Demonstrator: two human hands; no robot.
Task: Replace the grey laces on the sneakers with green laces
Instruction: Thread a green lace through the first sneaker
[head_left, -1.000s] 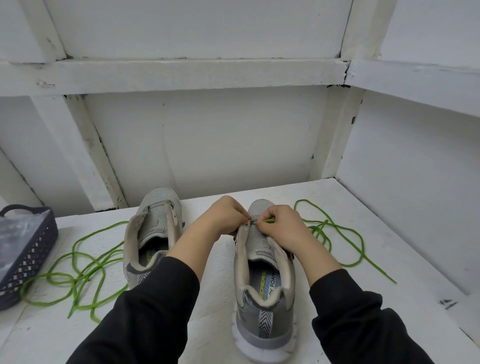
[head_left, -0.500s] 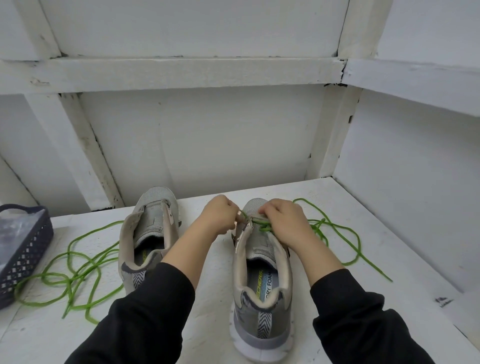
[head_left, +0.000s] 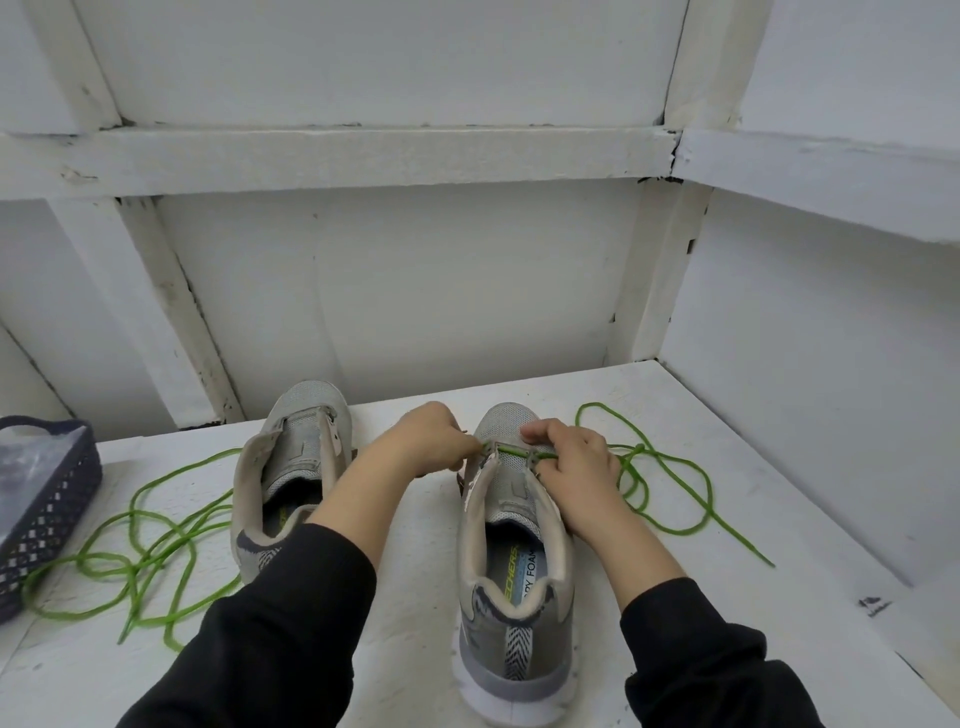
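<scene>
Two grey sneakers stand on a white table (head_left: 415, 597), heels toward me. The right sneaker (head_left: 511, 561) has a green lace (head_left: 670, 488) running across its lowest eyelets, and the rest of that lace trails in loops to the right. My left hand (head_left: 426, 441) pinches the lace end at the sneaker's left eyelet. My right hand (head_left: 571, 462) pinches the lace at the right eyelet, fingers curled over the toe box. The left sneaker (head_left: 296, 467) has no lace. A second green lace (head_left: 135, 551) lies tangled to its left.
A dark blue mesh basket (head_left: 47, 499) with a clear plastic bag inside sits at the table's left edge. White panel walls with beams close the back and the right side close to the sneakers.
My hands have drawn apart a little, so the green lace now shows as a straight bar across the right sneaker's lowest eyelets. The view has shifted slightly.
</scene>
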